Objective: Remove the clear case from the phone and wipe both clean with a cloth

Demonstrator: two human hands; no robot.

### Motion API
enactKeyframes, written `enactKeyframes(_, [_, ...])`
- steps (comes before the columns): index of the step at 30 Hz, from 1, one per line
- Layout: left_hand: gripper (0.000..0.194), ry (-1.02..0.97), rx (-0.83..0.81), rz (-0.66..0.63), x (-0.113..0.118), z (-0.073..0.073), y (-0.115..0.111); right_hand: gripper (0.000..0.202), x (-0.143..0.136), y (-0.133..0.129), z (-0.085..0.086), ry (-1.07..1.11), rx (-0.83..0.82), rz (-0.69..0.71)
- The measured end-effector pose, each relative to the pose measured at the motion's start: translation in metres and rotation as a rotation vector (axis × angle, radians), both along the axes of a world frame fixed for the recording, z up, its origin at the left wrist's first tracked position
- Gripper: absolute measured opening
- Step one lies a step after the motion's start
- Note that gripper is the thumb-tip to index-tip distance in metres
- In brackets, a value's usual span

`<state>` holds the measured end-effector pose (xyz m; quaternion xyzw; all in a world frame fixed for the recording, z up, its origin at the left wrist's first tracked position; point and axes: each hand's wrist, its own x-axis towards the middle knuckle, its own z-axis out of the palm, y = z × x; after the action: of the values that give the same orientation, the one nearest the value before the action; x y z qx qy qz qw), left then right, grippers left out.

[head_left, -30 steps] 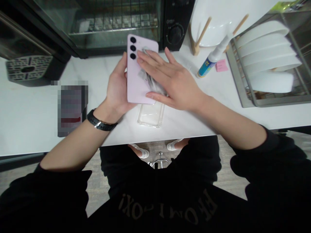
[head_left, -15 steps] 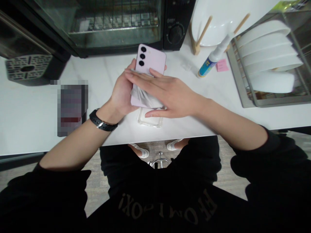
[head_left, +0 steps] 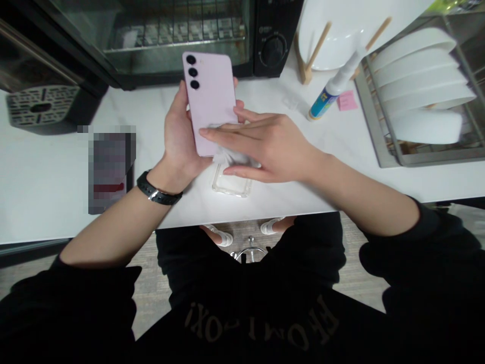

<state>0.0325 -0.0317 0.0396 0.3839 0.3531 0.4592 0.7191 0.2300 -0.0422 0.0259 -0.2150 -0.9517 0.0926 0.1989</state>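
Note:
A light pink phone (head_left: 214, 96) lies back side up in my left hand (head_left: 180, 136), whose thumb and fingers hold its two long edges. Its three black camera lenses are at the upper left corner. My right hand (head_left: 271, 144) presses a crumpled white cloth or tissue (head_left: 235, 157) against the lower part of the phone's back. Part of the cloth hides beneath the fingers. Below the hands, a clear phone case (head_left: 232, 188) rests on the white counter (head_left: 200, 206), partly covered by the cloth and my right thumb.
A toaster oven (head_left: 273, 50) stands at the back. To the right are a spray bottle (head_left: 326, 98), a pink sticky note (head_left: 347, 100), a large white plate (head_left: 341, 35) in a wooden stand, and a rack of white bowls (head_left: 420, 76). A blurred-out dark device (head_left: 109, 162) lies left.
My left hand has moved the phone up and to the left. More of its back now shows, and the cloth in my right hand covers only its lower right part.

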Motion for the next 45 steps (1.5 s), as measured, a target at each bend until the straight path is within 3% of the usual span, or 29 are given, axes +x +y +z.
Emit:
enactKeyframes(5, [0.071,0.023,0.05,0.004,0.003,-0.006,0.002,0.09,0.004,0.017,-0.013,0.14,-0.024,-0.13])
enactKeyframes(9, [0.067,0.05,0.015,-0.009,0.006,-0.009,0.0,0.096,0.006,0.039,-0.038,0.382,0.019,-0.05])
enactKeyframes(12, [0.065,0.045,-0.033,-0.005,0.008,-0.009,-0.001,0.102,0.004,0.045,-0.046,0.377,-0.003,-0.086])
enactKeyframes(20, [0.056,-0.02,-0.092,-0.036,0.012,-0.008,-0.002,0.112,0.002,0.025,-0.022,0.222,-0.112,-0.083])
enactKeyframes(27, [0.07,0.02,-0.148,-0.092,0.012,-0.002,-0.005,0.094,-0.004,0.008,-0.017,0.106,-0.054,0.03])
enactKeyframes(34, [0.069,0.054,-0.05,-0.047,0.002,-0.007,-0.003,0.079,-0.005,-0.005,-0.004,-0.052,0.007,0.096])
enactKeyframes(40, [0.072,0.047,0.076,0.052,-0.005,-0.012,0.006,0.072,-0.001,-0.001,-0.003,-0.003,0.043,0.009])
enactKeyframes(45, [0.076,0.079,0.122,0.042,-0.009,-0.013,0.011,0.092,0.002,0.013,-0.011,0.094,0.03,-0.131])
